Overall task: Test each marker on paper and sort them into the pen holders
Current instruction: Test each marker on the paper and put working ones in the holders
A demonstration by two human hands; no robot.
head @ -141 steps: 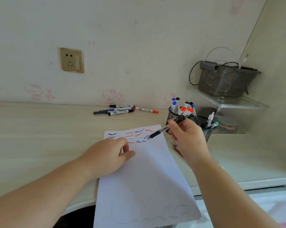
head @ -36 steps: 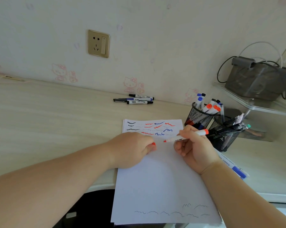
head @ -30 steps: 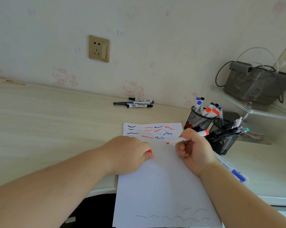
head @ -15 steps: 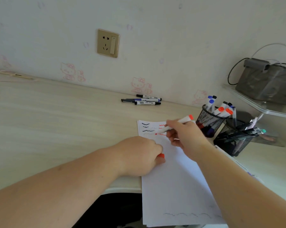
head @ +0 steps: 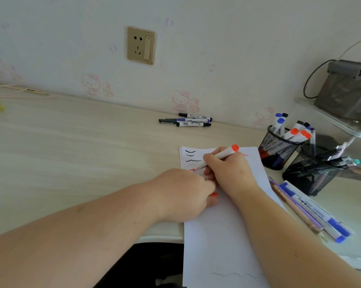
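Left hand [head: 183, 194] curled on the paper [head: 221, 235], pinching an orange cap [head: 214, 194]. Right hand [head: 229, 171] gripping the marker [head: 223, 155], tip on paper. Beyond, two holders [head: 278, 149] on the counter [head: 71, 154]; three markers [head: 187, 121] by the wall.

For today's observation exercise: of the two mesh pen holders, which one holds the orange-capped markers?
The left holder, the one nearer the paper: orange caps stick out of it. The right holder, closer to the desk edge, shows only dark and grey pens.

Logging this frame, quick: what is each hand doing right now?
Left hand: grips a red cap, resting on the paper.
Right hand: holds the red marker, tip on the paper.
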